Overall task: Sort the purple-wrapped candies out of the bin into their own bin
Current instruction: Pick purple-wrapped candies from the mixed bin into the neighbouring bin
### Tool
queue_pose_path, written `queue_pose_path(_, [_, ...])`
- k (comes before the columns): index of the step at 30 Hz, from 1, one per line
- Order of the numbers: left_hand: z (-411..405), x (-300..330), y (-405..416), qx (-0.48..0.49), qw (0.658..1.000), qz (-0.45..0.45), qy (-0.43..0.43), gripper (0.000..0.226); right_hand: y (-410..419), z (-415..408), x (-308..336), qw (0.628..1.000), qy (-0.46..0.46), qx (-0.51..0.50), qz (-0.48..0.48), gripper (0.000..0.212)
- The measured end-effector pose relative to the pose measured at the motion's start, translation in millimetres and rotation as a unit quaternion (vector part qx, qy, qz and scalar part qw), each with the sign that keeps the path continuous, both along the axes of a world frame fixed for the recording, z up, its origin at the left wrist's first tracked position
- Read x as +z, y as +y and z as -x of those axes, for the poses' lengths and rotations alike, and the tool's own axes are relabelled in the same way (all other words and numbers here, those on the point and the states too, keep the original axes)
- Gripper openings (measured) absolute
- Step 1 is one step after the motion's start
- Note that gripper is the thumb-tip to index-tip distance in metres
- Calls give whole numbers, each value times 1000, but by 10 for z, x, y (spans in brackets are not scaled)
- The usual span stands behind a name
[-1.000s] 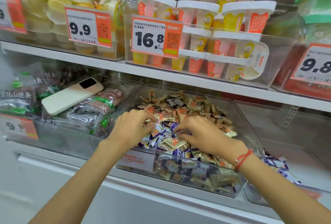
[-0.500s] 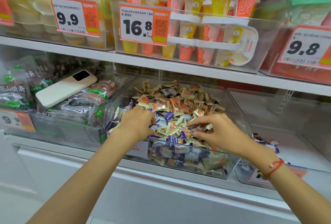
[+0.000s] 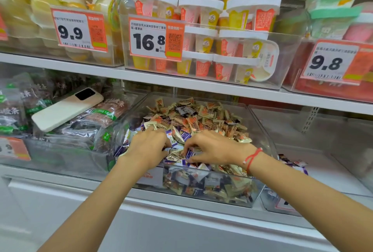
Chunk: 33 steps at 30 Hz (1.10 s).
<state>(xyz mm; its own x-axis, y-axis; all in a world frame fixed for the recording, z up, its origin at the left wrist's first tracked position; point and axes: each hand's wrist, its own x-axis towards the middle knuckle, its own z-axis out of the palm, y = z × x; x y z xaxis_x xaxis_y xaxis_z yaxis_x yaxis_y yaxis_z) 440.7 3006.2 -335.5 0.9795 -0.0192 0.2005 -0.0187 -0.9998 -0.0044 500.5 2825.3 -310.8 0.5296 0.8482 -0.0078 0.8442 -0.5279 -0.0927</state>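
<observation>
A clear bin point(image 3: 260, 130) on the lower shelf holds a heap of mixed candies point(image 3: 203, 116) in gold, orange and purple wrappers. Both my hands are in the front of the heap. My left hand point(image 3: 148, 147) has its fingers curled down into the pile, with purple wrappers at the fingertips. My right hand point(image 3: 215, 146), with a red string at the wrist, pinches a purple-wrapped candy point(image 3: 189, 154) between thumb and fingers. To the right stands another clear bin point(image 3: 268, 205) with a few purple candies point(image 3: 295, 164) on its floor.
A white phone point(image 3: 66, 108) lies on dark snack packs point(image 3: 96, 118) in the bin at the left. The shelf above point(image 3: 181, 82) carries bins of jelly cups point(image 3: 203, 36) with orange price tags point(image 3: 156, 39).
My right hand has moved left, back toward my left hand at the front of the heap, and now pinches a purple candy. My left hand has stayed curled in the pile.
</observation>
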Motion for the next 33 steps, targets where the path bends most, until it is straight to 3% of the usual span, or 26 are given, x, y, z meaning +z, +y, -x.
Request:
queue_pose_path(8, [63, -80, 128, -28, 980, 152, -123, 10, -478, 140, -24, 965, -10, -97, -245, 27])
queue_pose_path(13, [136, 109, -75, -25, 923, 300, -238, 14, -834, 377, 123, 947, -52, -106, -300, 22])
queue_pose_path(16, [224, 285, -420, -63, 888, 386, -243, 13, -1177, 455, 231, 920, -62, -133, -363, 11])
queue_pose_path(20, [214, 415, -1131, -144, 895, 368, -209, 12, -1786, 386, 246, 882, -59, -223, -411, 14])
queue_pose_path(25, [-10, 422, -1986, -258, 900, 280, -211, 19, -2289, 203, -39, 891, -120, -360, -250, 29])
queue_pose_path(30, [-236, 306, -2260, -256, 935, 185, -159, 25, -2373, 191, -138, 900, -67, -384, -193, 52])
queue_pose_path(33, [-170, 322, -2182, -257, 931, 178, -187, 31, -2345, 225, -66, 895, -85, -368, -238, 43])
